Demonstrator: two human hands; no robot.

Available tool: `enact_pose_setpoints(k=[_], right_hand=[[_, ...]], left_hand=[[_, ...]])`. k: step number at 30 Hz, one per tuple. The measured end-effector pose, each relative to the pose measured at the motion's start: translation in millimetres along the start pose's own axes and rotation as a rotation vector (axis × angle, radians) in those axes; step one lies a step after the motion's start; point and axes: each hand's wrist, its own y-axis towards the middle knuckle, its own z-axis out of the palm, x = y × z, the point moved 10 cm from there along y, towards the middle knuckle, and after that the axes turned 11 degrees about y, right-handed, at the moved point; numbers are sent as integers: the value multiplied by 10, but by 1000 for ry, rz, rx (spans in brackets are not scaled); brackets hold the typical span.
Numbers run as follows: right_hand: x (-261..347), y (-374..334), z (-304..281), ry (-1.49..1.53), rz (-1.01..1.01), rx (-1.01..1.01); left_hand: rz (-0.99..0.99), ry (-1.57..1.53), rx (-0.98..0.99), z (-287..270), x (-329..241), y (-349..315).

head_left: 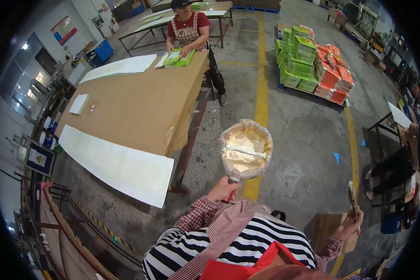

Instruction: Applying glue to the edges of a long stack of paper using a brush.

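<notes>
My left hand (225, 189) is wrapped round the handle of a round pan (225, 163), which I hold out in front of me. Clear, crumpled plastic lines the pan and folds over its rim. Inside lies a cream-coloured paste (244, 163), with a whitish coated strip running across the opening. Off to the right, my right hand (348, 226) grips a brush (353, 198) whose pale-tipped end points up, well apart from the pan.
At left stands a brown-topped table (130, 102) with a fanned stack of white sheets (121, 163) along its near edge. A co-worker (189, 30) handles green sheets at its far end. Green and orange packs (308, 65) fill a pallet at back right. A cardboard box (324, 228) is beside me.
</notes>
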Motion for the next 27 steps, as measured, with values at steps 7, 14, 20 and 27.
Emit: enact_pose_setpoints(k=[7, 14, 20, 27], right_hand=[[-1289, 885, 687, 96, 279, 42], [-2306, 1233, 1605, 223, 392, -35], [-2757, 1491, 2514, 205, 394, 47], [-3552, 2135, 3308, 109, 491, 80]], left_hand=[[-4, -105, -71, -176, -459, 635], [-35, -24, -154, -877, -1016, 1610], [-98, 77, -129, -1221, -1375, 2273], [94, 98, -179, -1459, -1649, 3296]])
